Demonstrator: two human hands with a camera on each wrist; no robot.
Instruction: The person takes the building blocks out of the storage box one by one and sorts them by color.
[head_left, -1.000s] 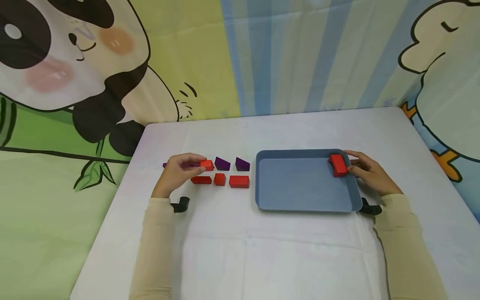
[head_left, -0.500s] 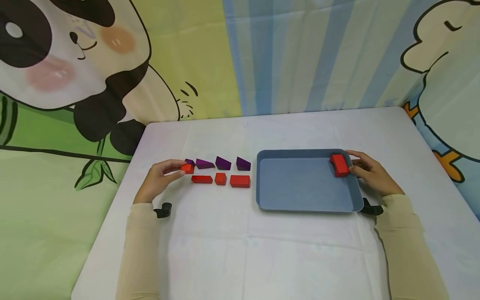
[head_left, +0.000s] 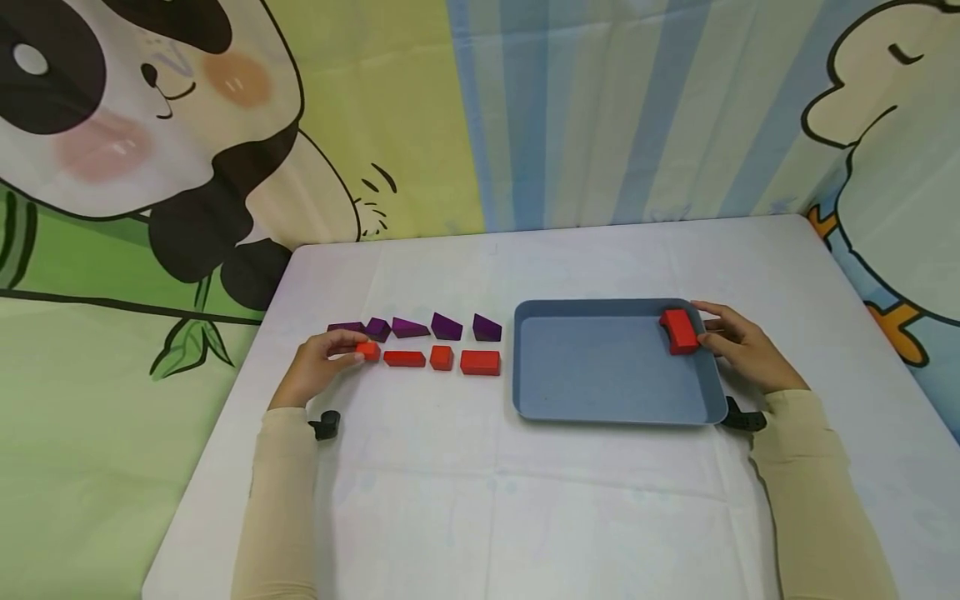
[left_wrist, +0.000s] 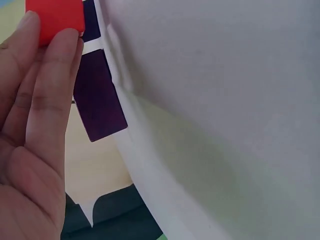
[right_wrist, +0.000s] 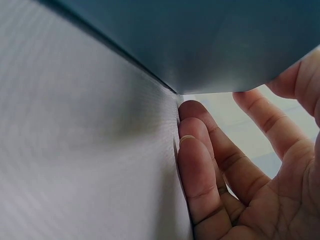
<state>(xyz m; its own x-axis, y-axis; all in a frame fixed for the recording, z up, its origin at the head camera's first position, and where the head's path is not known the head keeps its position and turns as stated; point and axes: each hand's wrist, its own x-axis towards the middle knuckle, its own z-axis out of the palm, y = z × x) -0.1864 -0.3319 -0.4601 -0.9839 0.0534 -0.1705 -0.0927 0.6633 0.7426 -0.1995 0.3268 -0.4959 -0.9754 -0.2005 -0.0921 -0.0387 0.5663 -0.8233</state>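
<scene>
My left hand (head_left: 309,373) pinches a small red block (head_left: 368,351) between thumb and fingers, at the left end of a row of red blocks. That same block shows at the top of the left wrist view, with a dark purple block (left_wrist: 100,97) beyond the fingers. My right hand (head_left: 742,346) holds the right rim of the blue-grey tray (head_left: 585,367) with thumb and index finger; its other fingers rest low beside the tray in the right wrist view. Inside the tray, near the right thumb, lies a red block with a notched side (head_left: 679,332).
Red blocks, a long one (head_left: 404,359), a small one (head_left: 441,358) and a larger one (head_left: 480,362), line up left of the tray. Behind them runs a row of several purple blocks (head_left: 446,327). The white table (head_left: 495,517) ends at a printed cloth backdrop (head_left: 405,125).
My left hand has carried the red block leftward past the purple row, then down toward the left end of the red row. The right hand and tray have stayed put.
</scene>
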